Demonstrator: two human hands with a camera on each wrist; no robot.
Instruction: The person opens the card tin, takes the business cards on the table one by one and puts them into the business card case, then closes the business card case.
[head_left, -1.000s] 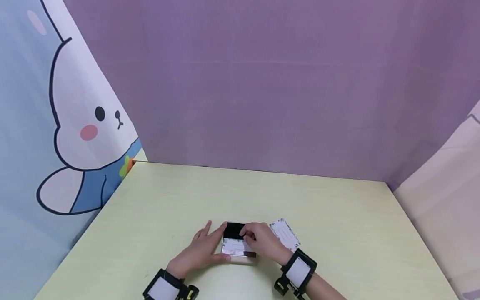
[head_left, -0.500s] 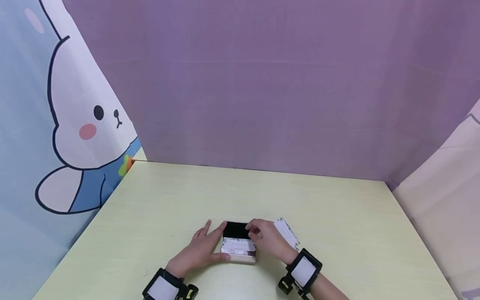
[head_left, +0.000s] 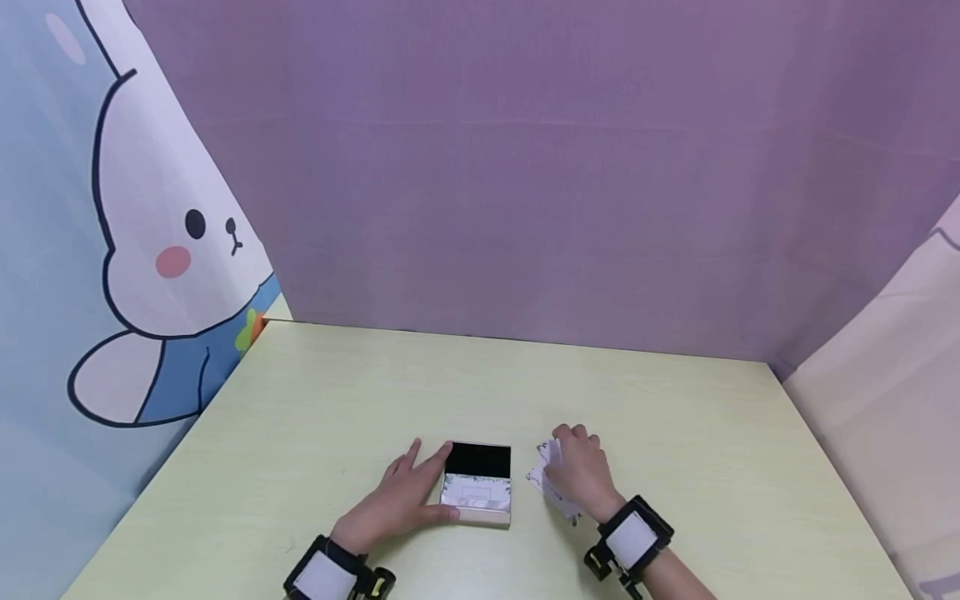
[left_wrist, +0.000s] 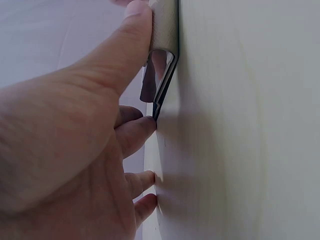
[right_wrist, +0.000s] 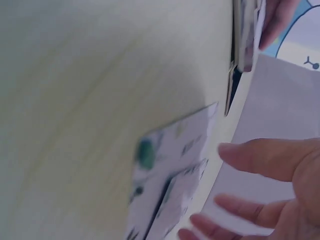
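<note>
A small square box (head_left: 477,493) lies on the pale table (head_left: 525,392) near its front edge, with a black inside at the back and a white printed panel at the front. My left hand (head_left: 417,493) rests against the box's left side, its thumb on the near edge of the box (left_wrist: 165,45) and its fingers straight on the table. My right hand (head_left: 576,467) hovers over a white printed card (head_left: 561,502) just right of the box. In the right wrist view the fingers (right_wrist: 250,157) are spread above the card (right_wrist: 170,170) and do not grip it.
A purple backdrop (head_left: 525,167) closes the far side of the table. A curtain with a cartoon rabbit (head_left: 150,250) hangs at the left and a pale cloth (head_left: 885,375) at the right. Both wrists wear black-and-white camera bands (head_left: 630,537).
My right hand has left the top of the box and moved right to the printed card. The box's black inside now shows fully. The left hand has stayed put.
</note>
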